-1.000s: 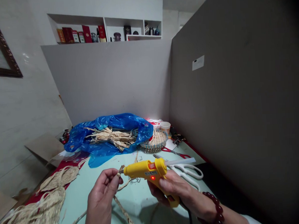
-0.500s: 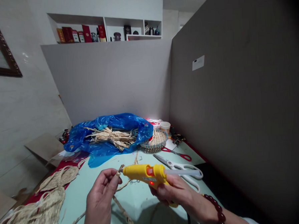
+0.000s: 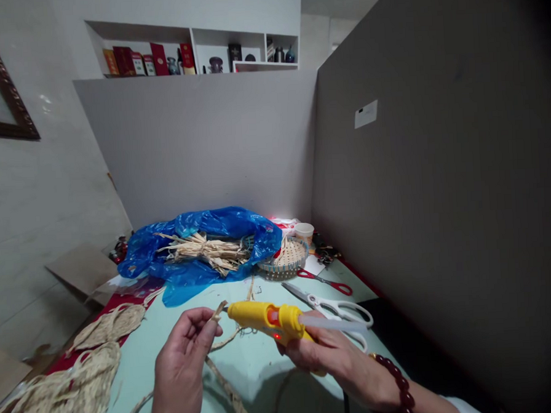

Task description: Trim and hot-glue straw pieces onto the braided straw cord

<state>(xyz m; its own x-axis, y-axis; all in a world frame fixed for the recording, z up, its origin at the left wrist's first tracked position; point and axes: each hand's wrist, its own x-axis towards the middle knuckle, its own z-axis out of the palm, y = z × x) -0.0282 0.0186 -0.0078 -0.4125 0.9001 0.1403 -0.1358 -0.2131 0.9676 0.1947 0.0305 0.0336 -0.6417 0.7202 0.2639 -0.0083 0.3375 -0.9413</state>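
Observation:
My right hand [image 3: 327,355] grips a yellow hot glue gun [image 3: 269,318] with a red light lit on its side and a clear glue stick jutting out the back. The nozzle points left at the tip of a braided straw strand [image 3: 219,310]. My left hand [image 3: 184,359] pinches that strand near its end between thumb and fingers. The rest of the braid trails down over the pale green table [image 3: 247,368] between my hands. A dark red bead bracelet sits on my right wrist.
White-handled scissors [image 3: 336,308] and small red scissors [image 3: 323,282] lie right of the gun. A blue plastic bag [image 3: 199,247] holds dried husks, beside a small woven basket [image 3: 287,258] and paper cup [image 3: 304,231]. Braided straw piles [image 3: 68,390] lie left. Grey partitions stand behind and right.
The glue gun has tilted and dropped slightly, its nozzle staying at the strand tip. My left hand keeps its pinch almost unmoved.

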